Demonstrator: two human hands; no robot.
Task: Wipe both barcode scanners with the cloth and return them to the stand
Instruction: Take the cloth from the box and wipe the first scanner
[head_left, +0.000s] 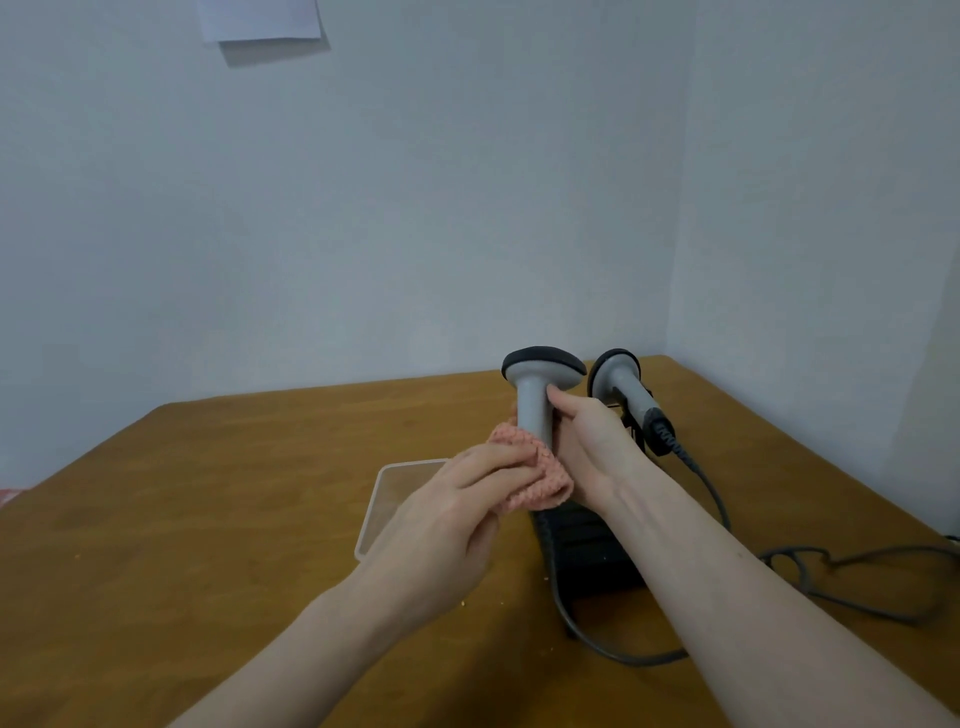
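Gripping upright grey scanner (537, 395) handle, right hand (582, 441) fingers curled round it; left hand (457, 499) fingers pinching pink cloth (540, 473) against handle; second scanner (621, 384) on stand (587, 545).

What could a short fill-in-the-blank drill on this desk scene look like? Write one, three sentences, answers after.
1. The left hand presses a ____-coloured cloth against the handle of the held scanner.
2. The right hand grips that scanner by its ____.
3. The second scanner rests in the black stand to the ____ of the held one.

Missing words: pink; handle; right
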